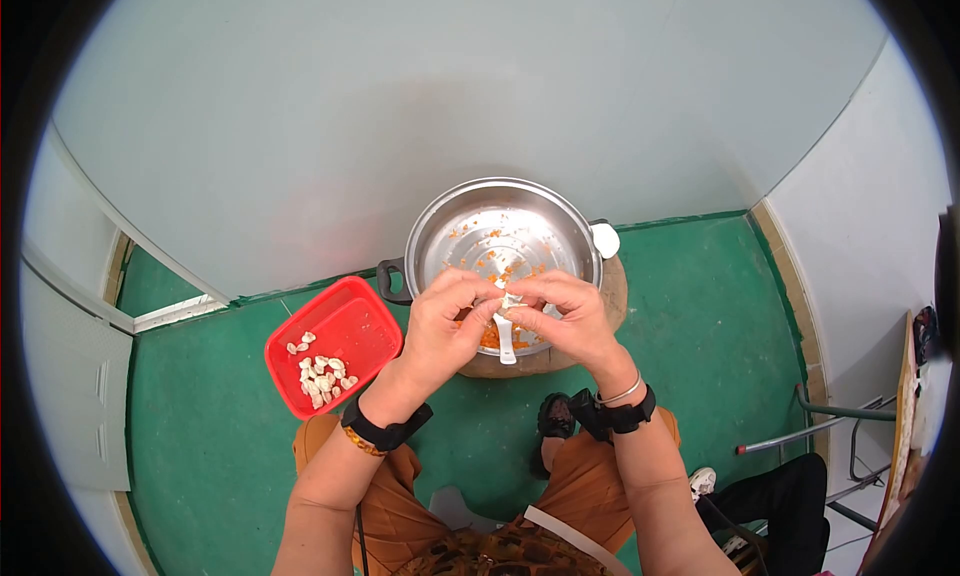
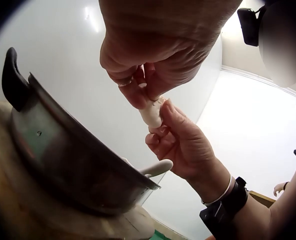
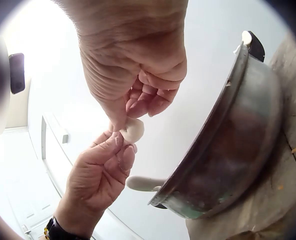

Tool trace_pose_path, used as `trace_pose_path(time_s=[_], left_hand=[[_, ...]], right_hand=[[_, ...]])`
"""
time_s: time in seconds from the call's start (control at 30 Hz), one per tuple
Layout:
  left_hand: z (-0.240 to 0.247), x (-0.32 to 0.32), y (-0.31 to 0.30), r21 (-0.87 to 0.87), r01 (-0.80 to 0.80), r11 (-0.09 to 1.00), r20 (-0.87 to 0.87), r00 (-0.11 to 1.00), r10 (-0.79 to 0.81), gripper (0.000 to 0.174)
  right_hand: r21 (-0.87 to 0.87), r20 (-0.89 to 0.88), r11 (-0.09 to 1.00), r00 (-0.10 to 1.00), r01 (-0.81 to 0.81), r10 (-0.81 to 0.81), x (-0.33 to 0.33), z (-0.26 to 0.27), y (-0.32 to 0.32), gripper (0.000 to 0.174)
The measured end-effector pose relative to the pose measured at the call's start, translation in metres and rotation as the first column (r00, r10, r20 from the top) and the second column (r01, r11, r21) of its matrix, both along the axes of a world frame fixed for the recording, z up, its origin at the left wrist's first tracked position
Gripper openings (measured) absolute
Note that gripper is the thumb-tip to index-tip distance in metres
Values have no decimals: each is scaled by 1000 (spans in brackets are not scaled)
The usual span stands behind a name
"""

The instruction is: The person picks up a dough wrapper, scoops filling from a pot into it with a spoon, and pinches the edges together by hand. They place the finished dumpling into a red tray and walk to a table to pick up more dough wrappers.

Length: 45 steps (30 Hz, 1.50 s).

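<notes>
Over the near side of a wide steel pot (image 1: 428, 226), both hands meet fingertip to fingertip. Between them is a small plump white dumpling (image 2: 152, 115), its dough smooth and rounded. My left hand (image 1: 445, 321) pinches one side of it with thumb and fingers. The right hand (image 1: 572, 316) pinches the other side, its thumb against the dough in the right wrist view, where the dumpling (image 3: 134, 130) is partly covered by fingers. Just below the hands, a white spoon (image 1: 505, 338) leans over the pot's near rim. Orange chopped filling (image 1: 522, 338) lies in the pot.
A red tray (image 1: 358, 321) with several white dumplings (image 1: 322, 381) stands on the green floor at left. The pot sits on a round wooden block (image 1: 616, 296). Something white (image 1: 606, 240) covers its right handle. A pale wall (image 1: 480, 76) rises behind; another person's leg (image 1: 780, 511) is at right.
</notes>
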<state>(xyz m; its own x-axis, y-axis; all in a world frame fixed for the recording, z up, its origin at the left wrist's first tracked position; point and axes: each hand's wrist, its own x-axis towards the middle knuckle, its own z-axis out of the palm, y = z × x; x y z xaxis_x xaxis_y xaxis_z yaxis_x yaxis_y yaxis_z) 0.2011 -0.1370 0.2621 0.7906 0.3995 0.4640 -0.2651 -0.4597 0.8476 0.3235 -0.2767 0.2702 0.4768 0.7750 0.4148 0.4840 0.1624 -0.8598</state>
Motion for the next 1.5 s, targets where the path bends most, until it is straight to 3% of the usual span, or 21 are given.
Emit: trace_pose_path(time_s=[0.13,0.23,0.43,0.93,1.13,1.5], left_hand=[[6,0,-3,3,-22,1000,13,1000,22,11],[-4,2,-2,-90,-2,996,35,999,6,14],[2,-1,-6,-278,97,956,-7,995,-103,29],[3,-2,-4,146,-12,989,52,999,4,39],[3,-2,-3,208,-15,978,61,998,2,43],[12,-4,-9,251,24,968,59,997,-41,66]], right_hand=[[-20,7,1000,1000,-5,5,-1,3,0,21],[18,85,1000,996,-7,5,-1,-1,3,17],[20,65,999,997,40,-41,0,1,1,9],[-19,148,998,987,60,-57,1,2,0,10],[-50,151,998,988,30,-22,1,0,-1,19],[-76,139,997,990,32,-21,2,-1,-1,10]])
